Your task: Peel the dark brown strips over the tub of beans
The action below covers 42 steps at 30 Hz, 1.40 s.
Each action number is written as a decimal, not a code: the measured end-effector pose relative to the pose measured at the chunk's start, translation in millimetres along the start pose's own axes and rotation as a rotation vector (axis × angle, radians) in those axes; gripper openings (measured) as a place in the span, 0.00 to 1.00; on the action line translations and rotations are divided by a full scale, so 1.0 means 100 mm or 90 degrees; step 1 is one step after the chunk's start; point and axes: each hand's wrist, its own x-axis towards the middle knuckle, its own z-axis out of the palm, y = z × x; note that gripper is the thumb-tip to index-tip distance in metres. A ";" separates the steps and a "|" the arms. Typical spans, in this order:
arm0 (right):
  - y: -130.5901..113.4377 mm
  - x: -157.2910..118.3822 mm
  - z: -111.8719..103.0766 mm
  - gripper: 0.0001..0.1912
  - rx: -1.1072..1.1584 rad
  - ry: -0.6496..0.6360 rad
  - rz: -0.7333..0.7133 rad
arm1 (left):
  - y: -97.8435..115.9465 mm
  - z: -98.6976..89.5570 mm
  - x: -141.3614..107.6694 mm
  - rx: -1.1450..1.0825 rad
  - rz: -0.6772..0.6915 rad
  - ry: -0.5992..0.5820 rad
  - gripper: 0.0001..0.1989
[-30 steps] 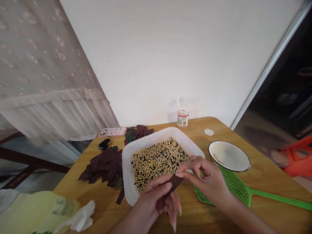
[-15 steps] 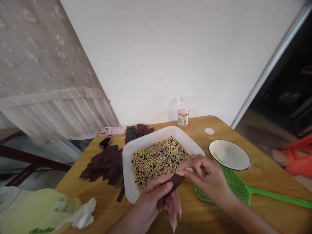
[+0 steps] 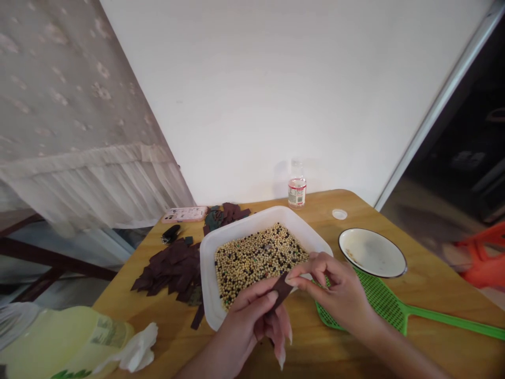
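Observation:
My left hand (image 3: 256, 316) pinches a dark brown strip (image 3: 281, 291) between thumb and fingers, its other fingers hanging below. The thumb and forefinger of my right hand (image 3: 331, 284) grip the upper end of the same strip. Both hands are over the near right edge of a white tub (image 3: 210, 273), which holds many small pale and dark beads or seeds (image 3: 252, 263). Left of the tub lies a heap of dark brown pieces (image 3: 173, 268). A smaller pile of brown and green pieces (image 3: 226, 215) is behind it.
A green plastic swatter (image 3: 382, 302) lies at the right, under a white dish (image 3: 373, 252). Behind stand a clear bottle (image 3: 297, 190) and a white cap (image 3: 339, 214). A phone (image 3: 184, 214), dark keys (image 3: 171, 233) and a yellowish container (image 3: 71, 337) are at the left.
The strip is tilted more steeply between my hands, and my right fingers have shifted slightly. The view has moved a little.

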 end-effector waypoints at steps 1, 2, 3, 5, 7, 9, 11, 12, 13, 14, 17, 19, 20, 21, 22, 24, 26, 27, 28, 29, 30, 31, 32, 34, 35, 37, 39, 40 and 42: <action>0.00 0.00 0.00 0.22 -0.004 0.000 0.003 | 0.00 0.00 0.00 0.001 -0.005 -0.005 0.19; 0.00 0.00 0.00 0.22 -0.007 0.000 0.005 | 0.00 0.01 0.01 -0.001 -0.006 -0.007 0.19; 0.00 0.00 0.00 0.22 -0.008 0.003 0.003 | 0.00 0.01 0.01 -0.005 -0.002 -0.006 0.19; 0.00 0.00 0.00 0.22 -0.006 0.009 -0.008 | 0.00 0.01 0.01 -0.016 0.009 0.006 0.18; 0.00 0.00 0.00 0.22 -0.007 0.010 -0.017 | -0.01 0.00 0.01 -0.014 0.009 0.008 0.18; 0.00 0.00 0.01 0.21 -0.010 0.004 -0.015 | -0.03 -0.01 0.01 -0.002 0.005 0.002 0.19; 0.01 -0.01 0.01 0.21 -0.011 -0.002 -0.009 | -0.05 -0.03 0.02 -0.004 0.010 0.003 0.20; 0.02 -0.01 0.01 0.22 -0.011 -0.002 -0.007 | -0.05 -0.03 0.02 -0.012 0.014 0.007 0.20; 0.03 -0.01 0.02 0.22 -0.012 -0.001 -0.009 | -0.06 -0.03 0.02 -0.020 0.017 0.010 0.20; 0.03 -0.01 0.02 0.22 -0.014 -0.002 -0.010 | -0.06 -0.03 0.02 -0.024 0.017 0.008 0.20; 0.03 -0.01 0.02 0.22 -0.020 -0.004 -0.013 | -0.05 -0.03 0.02 -0.021 0.017 -0.005 0.19; 0.02 -0.01 0.02 0.22 -0.022 -0.003 -0.013 | -0.04 -0.02 0.02 -0.023 0.022 -0.001 0.18; 0.01 0.00 0.02 0.22 -0.022 -0.001 -0.014 | -0.03 -0.02 0.02 -0.027 0.024 0.004 0.19; 0.01 0.00 0.01 0.21 -0.023 0.001 -0.015 | -0.03 -0.02 0.01 -0.029 0.024 0.009 0.19; 0.01 0.00 0.01 0.21 -0.025 0.002 -0.017 | -0.02 -0.01 0.01 -0.029 0.023 0.013 0.20; 0.01 0.01 0.01 0.21 -0.030 0.004 -0.021 | -0.02 -0.01 0.01 -0.021 0.019 0.015 0.20; 0.01 0.01 0.01 0.22 -0.034 0.004 -0.025 | -0.01 0.00 0.01 -0.008 0.012 0.008 0.19; 0.01 0.01 0.01 0.22 -0.034 0.006 -0.027 | 0.00 0.00 0.01 -0.005 0.008 0.007 0.19; 0.01 0.00 0.01 0.22 -0.033 0.006 -0.027 | 0.01 0.00 0.01 -0.007 0.007 0.009 0.19; 0.02 0.00 0.00 0.22 -0.033 0.006 -0.028 | 0.01 -0.01 0.02 -0.012 0.007 0.014 0.18; 0.02 0.00 0.00 0.22 -0.032 0.003 -0.029 | 0.02 -0.01 0.02 -0.016 0.010 0.022 0.17; 0.02 -0.01 0.01 0.22 -0.030 0.001 -0.030 | 0.03 -0.02 0.03 -0.019 0.015 0.030 0.17; 0.02 -0.01 0.01 0.22 -0.028 -0.002 -0.031 | 0.03 -0.03 0.03 -0.019 0.020 0.037 0.16; 0.02 -0.02 0.01 0.22 -0.020 -0.001 -0.035 | 0.03 -0.04 0.04 -0.014 0.024 0.041 0.16; 0.02 -0.02 0.01 0.22 -0.014 0.002 -0.037 | 0.03 -0.04 0.03 -0.012 0.023 0.038 0.17; 0.03 -0.02 0.01 0.22 -0.007 0.011 -0.042 | 0.02 -0.03 0.02 -0.004 0.021 0.031 0.18; 0.03 -0.02 0.00 0.22 -0.019 0.010 -0.045 | 0.01 0.00 0.01 0.016 0.014 0.029 0.20; 0.03 -0.02 0.00 0.22 -0.032 0.006 -0.045 | 0.01 0.01 0.00 0.029 0.012 0.029 0.21; 0.03 -0.02 0.00 0.22 -0.052 -0.007 -0.042 | 0.00 0.03 -0.02 0.060 0.009 0.030 0.21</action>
